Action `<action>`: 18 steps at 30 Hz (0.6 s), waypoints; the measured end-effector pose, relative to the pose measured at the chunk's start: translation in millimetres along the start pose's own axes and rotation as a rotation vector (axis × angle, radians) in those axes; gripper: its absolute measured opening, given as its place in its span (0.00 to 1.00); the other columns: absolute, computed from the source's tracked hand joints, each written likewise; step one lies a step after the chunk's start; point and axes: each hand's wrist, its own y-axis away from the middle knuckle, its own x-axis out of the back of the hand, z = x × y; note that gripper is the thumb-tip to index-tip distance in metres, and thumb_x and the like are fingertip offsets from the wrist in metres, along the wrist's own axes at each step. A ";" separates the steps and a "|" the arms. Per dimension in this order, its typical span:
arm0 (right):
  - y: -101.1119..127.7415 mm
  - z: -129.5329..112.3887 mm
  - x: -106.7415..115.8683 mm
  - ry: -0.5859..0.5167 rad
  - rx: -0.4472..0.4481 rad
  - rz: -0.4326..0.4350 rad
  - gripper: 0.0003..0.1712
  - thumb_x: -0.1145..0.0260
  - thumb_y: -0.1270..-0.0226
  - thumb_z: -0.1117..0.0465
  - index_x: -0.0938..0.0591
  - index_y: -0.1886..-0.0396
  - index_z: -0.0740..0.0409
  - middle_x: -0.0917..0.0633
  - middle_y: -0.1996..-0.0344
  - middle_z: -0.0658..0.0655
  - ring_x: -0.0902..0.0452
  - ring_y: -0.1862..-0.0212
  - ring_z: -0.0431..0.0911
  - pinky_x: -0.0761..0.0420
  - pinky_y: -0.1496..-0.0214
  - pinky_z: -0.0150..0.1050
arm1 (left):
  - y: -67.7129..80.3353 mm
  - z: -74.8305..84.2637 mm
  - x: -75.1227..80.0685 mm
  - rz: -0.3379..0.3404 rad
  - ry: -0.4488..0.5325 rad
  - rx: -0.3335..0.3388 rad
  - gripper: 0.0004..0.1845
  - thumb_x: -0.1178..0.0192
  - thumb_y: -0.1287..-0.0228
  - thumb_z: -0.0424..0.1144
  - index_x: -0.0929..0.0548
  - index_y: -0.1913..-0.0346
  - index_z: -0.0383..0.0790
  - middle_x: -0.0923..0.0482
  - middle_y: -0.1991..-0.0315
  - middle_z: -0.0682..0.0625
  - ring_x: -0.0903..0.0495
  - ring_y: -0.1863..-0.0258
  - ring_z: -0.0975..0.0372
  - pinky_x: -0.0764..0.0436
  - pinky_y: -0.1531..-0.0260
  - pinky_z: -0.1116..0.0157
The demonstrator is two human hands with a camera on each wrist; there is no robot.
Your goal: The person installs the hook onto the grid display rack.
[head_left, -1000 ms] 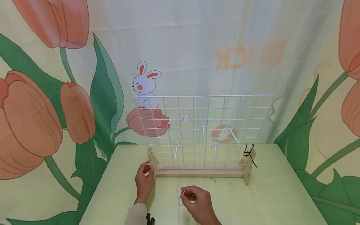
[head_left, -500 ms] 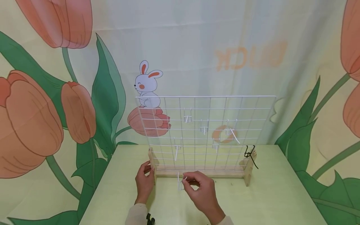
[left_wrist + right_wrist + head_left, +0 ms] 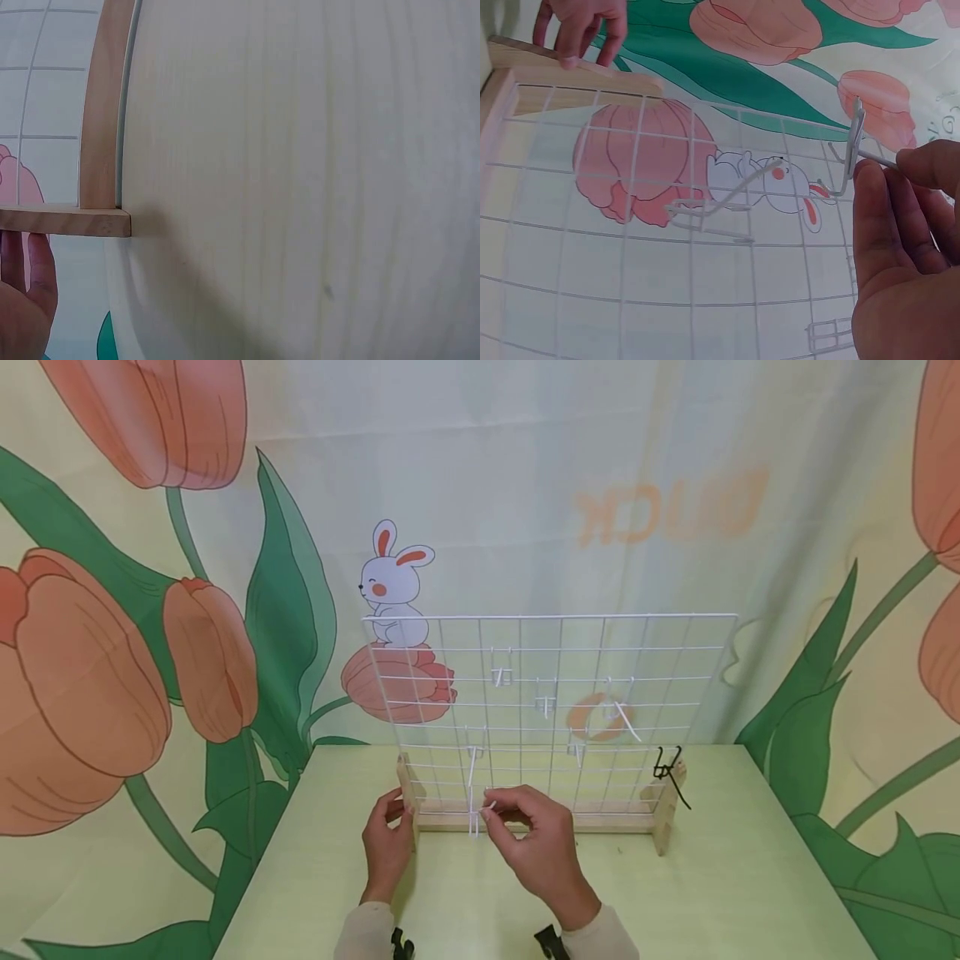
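My right hand (image 3: 536, 843) pinches a white wire display hook (image 3: 856, 131) by its rod, between thumb and fingers. In the head view the hook is in front of the lower left part of the white wire grid panel (image 3: 558, 617); whether they touch, I cannot tell. My left hand (image 3: 388, 847) holds the left end of the wooden stand (image 3: 525, 823) that carries the grid. The left wrist view shows two of its fingers (image 3: 42, 270) against the wooden end piece (image 3: 67, 222). Several other white hooks (image 3: 627, 722) hang on the grid.
A black hook (image 3: 666, 770) hangs near the grid's lower right corner. The stand is on a pale yellow-green table (image 3: 735, 877). Behind it hangs a curtain (image 3: 487, 468) printed with tulips and a rabbit.
My right hand has moved away from me with the hook, from above the table's front part to the grid's lower edge. My left hand has stayed at the stand.
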 end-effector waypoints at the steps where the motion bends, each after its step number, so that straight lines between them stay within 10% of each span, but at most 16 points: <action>1: -3.4 -0.8 0.3 0.001 0.011 0.001 0.15 0.24 0.37 0.74 0.11 0.53 0.58 0.09 0.63 0.57 0.10 0.64 0.47 0.10 0.59 0.33 | 0.0 0.0 -0.3 0.000 0.001 -0.003 0.20 0.33 0.27 0.33 0.17 0.36 0.49 0.13 0.50 0.46 0.15 0.48 0.56 0.12 0.52 0.63; 18: -65.0 -1.2 -19.5 0.076 0.151 -0.012 0.12 0.24 0.36 0.71 0.10 0.53 0.60 0.09 0.63 0.55 0.10 0.64 0.44 0.10 0.56 0.34 | 0.7 1.3 0.6 -0.012 0.003 -0.013 0.19 0.34 0.26 0.34 0.18 0.35 0.47 0.14 0.48 0.45 0.14 0.47 0.54 0.11 0.50 0.61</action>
